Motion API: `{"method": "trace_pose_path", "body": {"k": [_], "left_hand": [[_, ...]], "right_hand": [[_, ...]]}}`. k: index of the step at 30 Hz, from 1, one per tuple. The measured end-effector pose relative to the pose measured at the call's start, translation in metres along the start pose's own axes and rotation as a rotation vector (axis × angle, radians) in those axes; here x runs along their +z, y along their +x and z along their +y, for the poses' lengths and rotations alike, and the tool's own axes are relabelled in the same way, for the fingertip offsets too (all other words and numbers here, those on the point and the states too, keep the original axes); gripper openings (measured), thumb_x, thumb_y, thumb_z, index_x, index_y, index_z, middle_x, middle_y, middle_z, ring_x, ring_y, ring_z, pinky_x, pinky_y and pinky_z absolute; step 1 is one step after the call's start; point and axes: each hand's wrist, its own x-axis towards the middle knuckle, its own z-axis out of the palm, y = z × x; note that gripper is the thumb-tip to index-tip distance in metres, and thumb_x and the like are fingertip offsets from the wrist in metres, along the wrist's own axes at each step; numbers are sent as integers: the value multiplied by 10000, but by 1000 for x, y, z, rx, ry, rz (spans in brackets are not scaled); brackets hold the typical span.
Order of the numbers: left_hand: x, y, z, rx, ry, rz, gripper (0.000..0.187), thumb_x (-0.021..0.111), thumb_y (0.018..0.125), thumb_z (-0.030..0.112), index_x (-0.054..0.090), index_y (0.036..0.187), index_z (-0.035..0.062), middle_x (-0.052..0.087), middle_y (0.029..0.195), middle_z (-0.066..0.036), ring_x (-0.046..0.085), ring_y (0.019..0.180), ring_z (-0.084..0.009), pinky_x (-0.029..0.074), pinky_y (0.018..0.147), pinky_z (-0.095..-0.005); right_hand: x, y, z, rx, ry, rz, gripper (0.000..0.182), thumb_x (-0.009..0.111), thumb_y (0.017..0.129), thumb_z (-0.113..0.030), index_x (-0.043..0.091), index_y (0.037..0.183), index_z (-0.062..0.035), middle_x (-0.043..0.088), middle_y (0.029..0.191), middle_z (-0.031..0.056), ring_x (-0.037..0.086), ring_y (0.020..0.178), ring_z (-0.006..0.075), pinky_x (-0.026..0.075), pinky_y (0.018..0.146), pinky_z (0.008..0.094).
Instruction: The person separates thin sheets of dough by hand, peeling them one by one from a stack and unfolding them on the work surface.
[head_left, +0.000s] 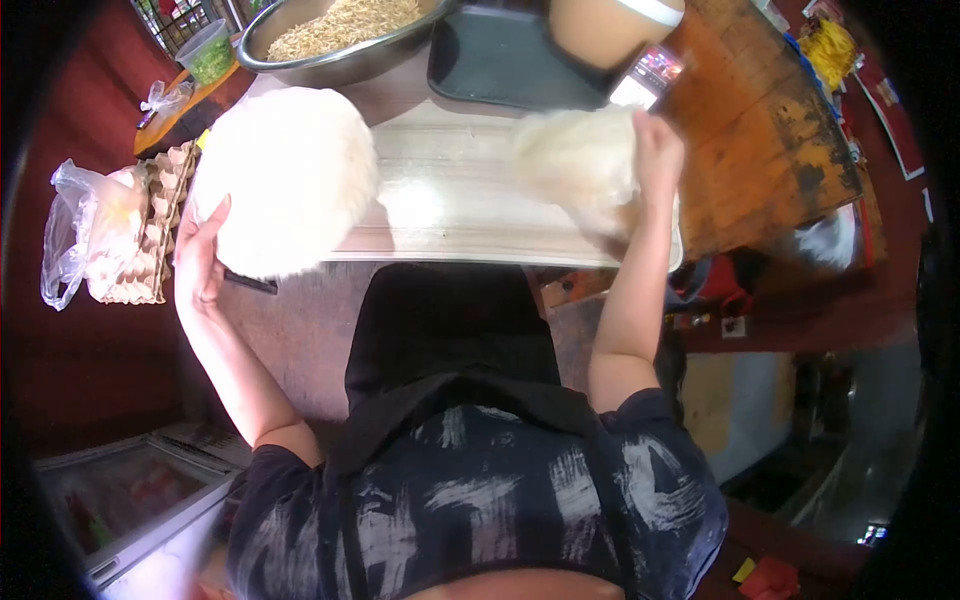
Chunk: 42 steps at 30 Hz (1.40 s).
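Observation:
A large, round white sheet (285,180), thin and flat, stands at the left of the pale board (440,170). My left hand (203,245) grips its lower left edge, thumb in front and the other fingers hidden behind it. At the right, my right hand (657,160) is closed on the edge of a smaller whitish sheet (575,158), which is blurred and held over the board. The two sheets are apart, with bare board showing between them.
Behind the board are a metal bowl (345,60) of shredded food, a dark tray (510,60) and a tan container (610,30). Egg cartons (160,220) and a plastic bag (80,230) lie left. A small printed box (650,75) stands near the tray.

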Motion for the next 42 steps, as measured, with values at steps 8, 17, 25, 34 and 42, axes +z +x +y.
{"method": "trace_pose_path", "body": {"k": [8, 17, 25, 34, 42], "left_hand": [[46, 17, -53, 269, 538, 165, 533, 668, 883, 285, 508, 1321, 27, 531, 1328, -158, 492, 1236, -277, 395, 1032, -392], [106, -43, -107, -423, -404, -435, 612, 336, 1003, 494, 441, 1289, -37, 616, 1150, -224, 669, 977, -297, 594, 751, -407], [92, -72, -118, -509, -235, -391, 332, 570, 943, 186, 531, 1204, -17, 665, 1050, -152, 694, 889, -252, 598, 739, -360], [101, -81, -111, -532, -75, -513, 214, 618, 912, 158, 648, 1075, 23, 696, 1006, -110, 697, 878, -203, 558, 751, -274], [108, -82, -118, -468, -36, -494, 198, 601, 924, 162, 663, 1060, 32, 703, 987, -97, 694, 848, -179, 541, 737, -260]], "right_hand": [[30, -6, -109, -627, -107, -32, 160, 624, 870, -295, 715, 880, -163, 682, 829, 77, 649, 716, 304, 519, 640, 382], [54, -88, -134, -623, 128, -767, 234, 639, 886, -293, 706, 1042, -132, 681, 869, 71, 637, 743, 224, 505, 667, 299], [58, -126, -99, -754, 179, -795, 196, 671, 837, -239, 693, 934, -70, 650, 869, 113, 606, 836, 289, 494, 763, 374], [72, -170, -115, -718, 249, -785, 207, 691, 793, -286, 651, 885, -105, 612, 865, 77, 575, 885, 274, 448, 797, 392], [81, -183, -118, -686, 200, -709, 159, 663, 802, -263, 613, 837, -116, 610, 814, 59, 592, 831, 254, 438, 773, 401]]}}
